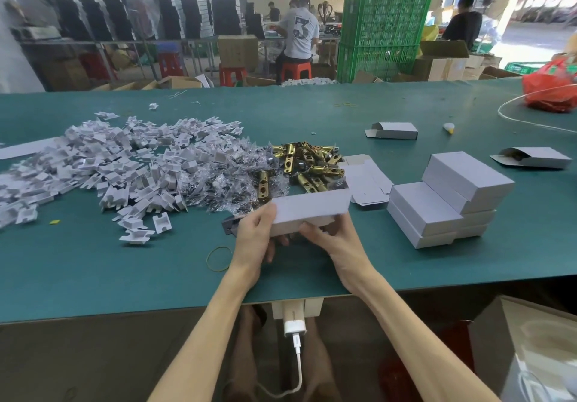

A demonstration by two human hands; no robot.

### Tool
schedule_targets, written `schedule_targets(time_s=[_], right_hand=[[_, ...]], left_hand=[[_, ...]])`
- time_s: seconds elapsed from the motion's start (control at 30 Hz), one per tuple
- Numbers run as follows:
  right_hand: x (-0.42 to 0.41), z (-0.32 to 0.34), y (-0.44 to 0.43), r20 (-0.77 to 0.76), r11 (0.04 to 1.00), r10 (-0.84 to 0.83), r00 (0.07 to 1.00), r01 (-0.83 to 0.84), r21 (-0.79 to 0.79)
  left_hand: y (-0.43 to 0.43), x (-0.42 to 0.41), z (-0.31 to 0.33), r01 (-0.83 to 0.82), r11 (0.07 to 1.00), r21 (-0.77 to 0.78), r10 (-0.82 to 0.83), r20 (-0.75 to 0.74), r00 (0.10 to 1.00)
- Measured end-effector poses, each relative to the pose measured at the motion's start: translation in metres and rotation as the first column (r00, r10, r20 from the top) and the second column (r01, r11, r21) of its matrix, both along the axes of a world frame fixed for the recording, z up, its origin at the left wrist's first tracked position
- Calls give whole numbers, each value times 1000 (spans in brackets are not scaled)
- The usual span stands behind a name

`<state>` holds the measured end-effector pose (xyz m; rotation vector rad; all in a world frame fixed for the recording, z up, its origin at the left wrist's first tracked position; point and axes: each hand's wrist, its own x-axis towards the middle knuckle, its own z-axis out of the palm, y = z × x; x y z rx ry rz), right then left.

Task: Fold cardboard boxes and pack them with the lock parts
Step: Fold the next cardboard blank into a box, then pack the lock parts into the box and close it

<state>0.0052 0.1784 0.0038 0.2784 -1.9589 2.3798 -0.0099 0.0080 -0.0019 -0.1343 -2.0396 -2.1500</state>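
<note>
The box [312,206] sits just in front of the latch pile [309,164], on the person's side of it, lifted a little off the bench [125,261] and held between both hands. Its long axis runs left to right, nearly parallel to the bench's front edge. The right end tips slightly up and away, toward the pile's near edge, and a broad pale face is turned up toward the camera. The left hand [256,239] takes the left end, its fingers [265,215] narrow and wrapped round the corner, thumb on top and the rest tucked beneath. The right hand [334,239] grips the front lower edge toward the middle, thumb pressed along a folded flap and the other fingers hidden under the box. Both hands are therefore on the box already, the left one at an end and the right one nearer the flap. That flap seems to be the thing to be tucked next, a short push away from the person. Whether the box is filled, or its ends closed, cannot be told. A stack [443,201] of closed boxes stands to the right of the pile, with flat blanks [368,179] between the two. Bagged screws [231,176] lie against the pile's left side and white inserts [109,158] spread farther left.
</note>
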Motion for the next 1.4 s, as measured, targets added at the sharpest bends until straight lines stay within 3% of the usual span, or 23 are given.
schedule_targets(time_s=[0.1,0.2,0.4,0.67,0.9,1.1,1.3,1.4], right_hand=[[-1,2,2,66,980,-21,998,33,-197],[-1,7,1,115,960,-65,991,93,-263],[-1,7,0,57,977,-36,998,47,-210],[1,7,-1,9,997,10,1000,-10,-82],[3,7,-2,-6,999,-19,1000,20,44],[1,5,-3,36,999,-29,999,28,36],[-8,7,-9,23,980,-80,997,74,183],[-28,22,-8,-63,940,-130,990,143,308]], left_hand=[[5,3,7,26,998,65,-27,17,999],[3,4,8,86,992,-97,-90,-42,995],[5,6,7,236,944,-231,-251,-40,967],[4,6,7,274,940,-202,-291,-61,955],[3,5,1,129,985,-118,-143,-116,983],[0,-3,-2,-170,968,187,164,47,985],[1,-4,-2,-189,959,213,182,54,982],[1,-5,-2,-164,960,226,159,40,986]])
